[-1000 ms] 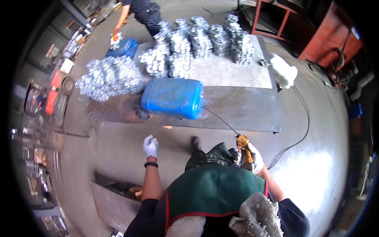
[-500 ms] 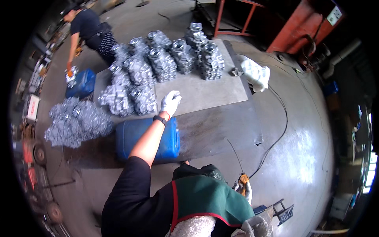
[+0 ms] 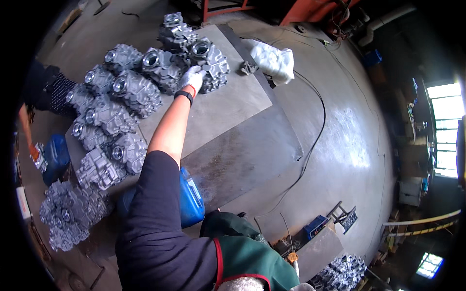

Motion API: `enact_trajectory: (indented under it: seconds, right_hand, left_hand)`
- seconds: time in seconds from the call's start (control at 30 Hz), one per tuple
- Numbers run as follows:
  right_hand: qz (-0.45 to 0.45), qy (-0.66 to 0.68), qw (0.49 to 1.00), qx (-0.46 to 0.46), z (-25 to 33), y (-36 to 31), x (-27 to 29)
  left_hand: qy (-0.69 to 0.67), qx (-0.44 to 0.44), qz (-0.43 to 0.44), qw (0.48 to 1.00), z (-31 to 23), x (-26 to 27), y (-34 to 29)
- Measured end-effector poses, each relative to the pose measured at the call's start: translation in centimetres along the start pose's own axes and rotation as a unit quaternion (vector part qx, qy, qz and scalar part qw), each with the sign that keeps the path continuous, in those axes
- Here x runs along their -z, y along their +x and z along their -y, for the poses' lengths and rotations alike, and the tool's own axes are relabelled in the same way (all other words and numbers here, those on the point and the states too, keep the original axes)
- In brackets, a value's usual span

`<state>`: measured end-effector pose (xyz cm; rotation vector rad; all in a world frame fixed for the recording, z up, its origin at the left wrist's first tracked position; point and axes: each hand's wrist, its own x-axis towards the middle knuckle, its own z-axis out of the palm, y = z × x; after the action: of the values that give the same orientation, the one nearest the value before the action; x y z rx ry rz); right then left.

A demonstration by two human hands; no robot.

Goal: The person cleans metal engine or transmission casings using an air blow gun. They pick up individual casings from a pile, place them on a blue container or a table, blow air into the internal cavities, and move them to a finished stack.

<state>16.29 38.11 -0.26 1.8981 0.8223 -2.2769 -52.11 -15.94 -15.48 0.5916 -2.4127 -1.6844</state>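
Observation:
My left hand [image 3: 192, 80], in a white glove, is at the right-hand stack of silver-grey metal castings [image 3: 209, 63]. Its fingers are curled against the side of the upper casting, though their tips are partly hidden. A further casting [image 3: 162, 68] stands just left of the glove. Low at the right, mostly hidden behind my green apron, my right hand [image 3: 295, 266] is closed on an orange-handled tool [image 3: 292, 257] with a long thin rod pointing up and away.
More castings [image 3: 111, 114] crowd the left of the grey sheet [image 3: 228, 106]. A blue jerrycan [image 3: 191, 199] stands below my left arm. A white sack [image 3: 272, 60] and a black cable [image 3: 323, 114] lie right. A co-worker's hand [image 3: 34, 151] holds a part beside another blue can [image 3: 57, 155].
My left hand has reached forward from above the blue jerrycan to the right-hand casting stack. The view has swung right, and my right hand with the tool now sits lower, more hidden.

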Motion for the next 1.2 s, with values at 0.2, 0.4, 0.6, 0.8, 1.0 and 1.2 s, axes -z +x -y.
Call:
enact_trajectory:
  seconds: [0.2,0.4,0.6,0.8,1.0,1.2]
  right_hand:
    - [-0.083,-0.014,0.996,0.000,-1.5,-1.9,-2.7]
    - [-0.131,-0.004,0.991,0.002,-3.4,-3.6,-4.0]
    - [-0.131,-0.019,0.991,0.002,-3.1,-3.2,-4.9]
    - [-0.124,-0.016,0.992,0.005,-3.7,-4.1,-5.1]
    - [-0.068,-0.033,0.997,0.022,-2.1,-4.1,-5.2]
    - [0.055,-0.067,0.996,0.022,1.3,-2.9,-8.1]
  left_hand:
    - [-0.144,0.182,0.033,0.972,3.3,-1.5,8.7]
    - [-0.309,0.299,0.012,0.903,1.7,-3.2,11.6]
    - [-0.376,0.242,-0.022,0.894,5.5,-3.2,13.5]
    - [-0.458,0.312,0.015,0.832,5.9,-1.8,2.5]
    - [-0.288,0.319,-0.008,0.903,5.2,4.8,-8.5]
    - [0.109,0.150,0.038,0.982,1.0,11.4,-15.5]
